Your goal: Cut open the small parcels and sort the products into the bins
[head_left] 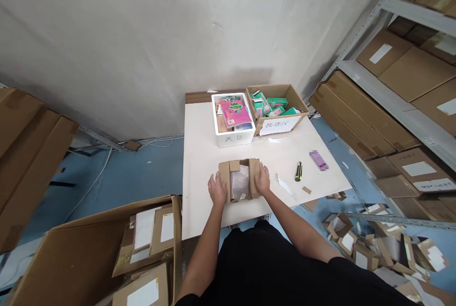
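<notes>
A small cardboard box [224, 189] lies at the front of the white table, its side flaps folded outward. Inside it shows clear, crinkled plastic wrapping [240, 181]; what lies beneath the plastic I cannot make out. My left hand [217, 189] grips the box along its left flap and side. On the opposite side, my right hand [262, 180] holds the right flap, fingers curled round its edge. Right of the box are a torn white paper strip [284, 184] and a black and yellow box cutter [298, 171].
Behind stand a white bin [235, 140] of packets and a carton [299, 118] of green boxes. A pixelated purple item [318, 160] lies right on the table [199, 154]. A large carton [89, 249] of parcels stands lower left; opened boxes [363, 249] litter the floor beside shelving [409, 111].
</notes>
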The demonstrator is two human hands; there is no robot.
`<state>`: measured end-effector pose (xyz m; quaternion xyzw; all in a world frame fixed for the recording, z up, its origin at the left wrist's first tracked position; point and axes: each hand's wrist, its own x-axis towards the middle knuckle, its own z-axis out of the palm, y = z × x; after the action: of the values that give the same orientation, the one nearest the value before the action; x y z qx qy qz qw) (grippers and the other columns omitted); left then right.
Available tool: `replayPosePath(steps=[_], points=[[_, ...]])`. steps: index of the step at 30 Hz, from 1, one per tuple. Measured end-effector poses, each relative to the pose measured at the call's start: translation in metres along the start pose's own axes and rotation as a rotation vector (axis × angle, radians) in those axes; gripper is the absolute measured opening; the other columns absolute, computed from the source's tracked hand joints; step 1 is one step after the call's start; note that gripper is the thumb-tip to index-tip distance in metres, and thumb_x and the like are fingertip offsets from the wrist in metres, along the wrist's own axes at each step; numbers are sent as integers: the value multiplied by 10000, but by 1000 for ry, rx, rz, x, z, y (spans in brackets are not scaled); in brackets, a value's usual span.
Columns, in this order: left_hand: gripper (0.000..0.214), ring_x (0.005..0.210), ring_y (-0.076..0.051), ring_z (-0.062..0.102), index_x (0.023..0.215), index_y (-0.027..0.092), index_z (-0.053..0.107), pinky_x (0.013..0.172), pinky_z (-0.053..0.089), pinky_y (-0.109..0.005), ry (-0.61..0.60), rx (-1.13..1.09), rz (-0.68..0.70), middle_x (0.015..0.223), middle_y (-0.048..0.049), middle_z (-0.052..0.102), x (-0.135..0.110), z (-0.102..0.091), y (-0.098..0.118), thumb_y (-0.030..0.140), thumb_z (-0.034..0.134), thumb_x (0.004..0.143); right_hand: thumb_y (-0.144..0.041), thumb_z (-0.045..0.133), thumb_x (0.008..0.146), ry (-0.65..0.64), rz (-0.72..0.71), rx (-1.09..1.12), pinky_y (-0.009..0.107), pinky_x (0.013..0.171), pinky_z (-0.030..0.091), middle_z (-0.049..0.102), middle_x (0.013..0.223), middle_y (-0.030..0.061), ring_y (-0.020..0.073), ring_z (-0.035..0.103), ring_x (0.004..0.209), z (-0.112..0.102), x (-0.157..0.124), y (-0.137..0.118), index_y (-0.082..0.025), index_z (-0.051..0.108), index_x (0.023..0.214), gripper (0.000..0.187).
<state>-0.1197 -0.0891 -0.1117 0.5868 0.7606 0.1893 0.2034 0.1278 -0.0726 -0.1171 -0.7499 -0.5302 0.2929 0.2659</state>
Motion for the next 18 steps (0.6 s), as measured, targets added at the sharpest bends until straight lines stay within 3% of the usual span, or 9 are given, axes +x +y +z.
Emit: replayPosePath(steps=[4,7,9,12,18], points=[[311,1500,-307,413,1193,241,760,1235,362,-465,-284,90,371,1520,-116,574,-7,8,15,194,624,918,-171,561,879,-115,-281,-199,555,1299,171,349,1697,53,300,112,1621,-1,-6,-3,-235,693,1349,492],[237,1573,-358,298,1066,218,799,1236,357,-508,-437,96,478,1577,-129,528,-18,13,15,348,739,877,-128,589,863,-219,-372,-231,583,1297,105,405,1668,101,316,82,1626,6,-6,-7,-184,764,1170,357],[307,1613,-386,186,1012,207,804,1250,328,-539,-468,61,496,1645,-130,449,-26,15,10,459,792,837,-97,601,847,-304,-409,-199,556,1302,118,513,1589,130,308,181,1607,14,-2,-10,-173,771,1099,313],[305,1628,-386,117,925,204,799,1271,281,-565,-492,4,523,1689,-116,386,-34,15,-1,465,856,779,-69,630,828,-451,-459,-135,479,1293,211,678,1395,125,290,401,1508,28,10,-16,-190,760,1086,313],[249,1617,-388,176,841,198,799,1253,295,-613,-469,-57,534,1638,-128,467,-36,15,-9,435,857,794,-183,665,892,-538,-471,-412,442,1252,293,569,1496,200,320,440,1461,46,24,-41,-119,655,1335,448]])
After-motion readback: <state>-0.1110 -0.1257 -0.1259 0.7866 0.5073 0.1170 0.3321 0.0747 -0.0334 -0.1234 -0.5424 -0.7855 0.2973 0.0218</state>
